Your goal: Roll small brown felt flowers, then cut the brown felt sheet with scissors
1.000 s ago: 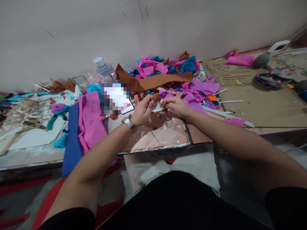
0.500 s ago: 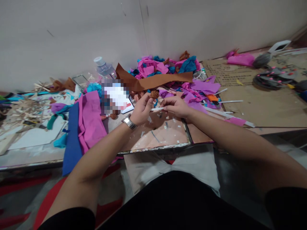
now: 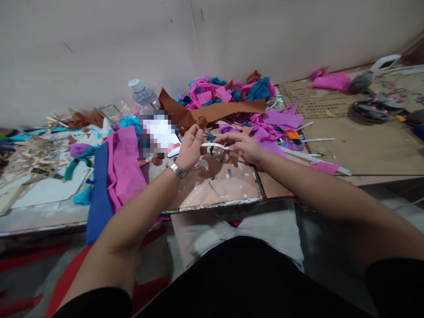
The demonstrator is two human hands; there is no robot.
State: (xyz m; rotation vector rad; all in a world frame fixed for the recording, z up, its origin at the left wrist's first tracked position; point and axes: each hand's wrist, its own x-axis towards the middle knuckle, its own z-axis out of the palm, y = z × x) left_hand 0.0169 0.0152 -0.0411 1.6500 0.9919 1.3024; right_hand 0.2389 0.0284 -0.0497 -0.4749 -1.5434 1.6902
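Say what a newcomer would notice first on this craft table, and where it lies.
At the centre, the left hand pinches a brown rosette while the right hand holds a white strip that arcs between them. Behind them, a bright heap of pink and blue scraps lies by the wall, a long brown band before it.

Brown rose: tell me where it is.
Head view, just left of centre: the left hand holds the brown rose up, in front of the brown strip.
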